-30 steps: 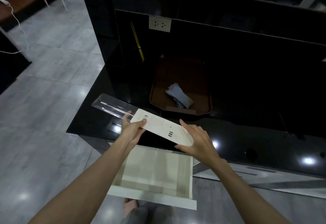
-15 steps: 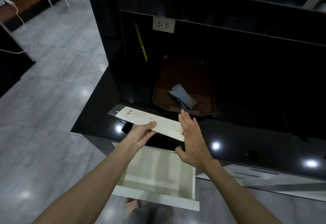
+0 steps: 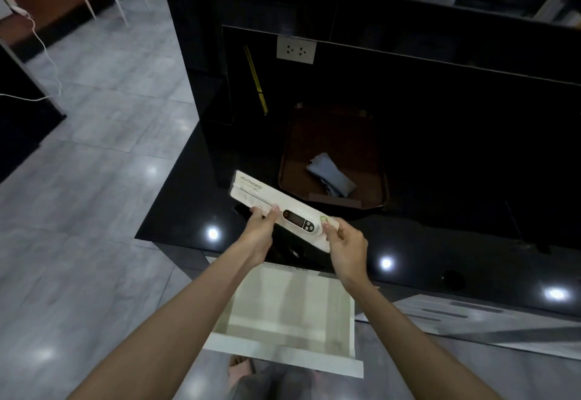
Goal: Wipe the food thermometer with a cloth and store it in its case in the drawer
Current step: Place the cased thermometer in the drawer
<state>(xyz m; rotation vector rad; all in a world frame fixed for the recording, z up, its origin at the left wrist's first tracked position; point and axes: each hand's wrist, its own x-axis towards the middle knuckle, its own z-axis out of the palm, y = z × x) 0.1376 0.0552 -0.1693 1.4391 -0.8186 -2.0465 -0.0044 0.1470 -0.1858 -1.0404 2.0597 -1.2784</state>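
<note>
Both hands hold the case [image 3: 283, 209] w/ the thermometer [image 3: 300, 221] showing in it: left hand [image 3: 261, 226] pinches the near long edge around mid-length, right hand [image 3: 344, 242] pinches the near-right end, fingers of each closed on the card. Its long axis runs diagonally, far-left to near-right, above the black counter [image 3: 440, 251], w/ the open drawer [image 3: 283, 314] directly below and nearer the body. I'd judge the case must drop toward the person and prob. rotate to fit; cloth [image 3: 330, 176] sits apart in the brown tray [image 3: 382, 185].
</note>
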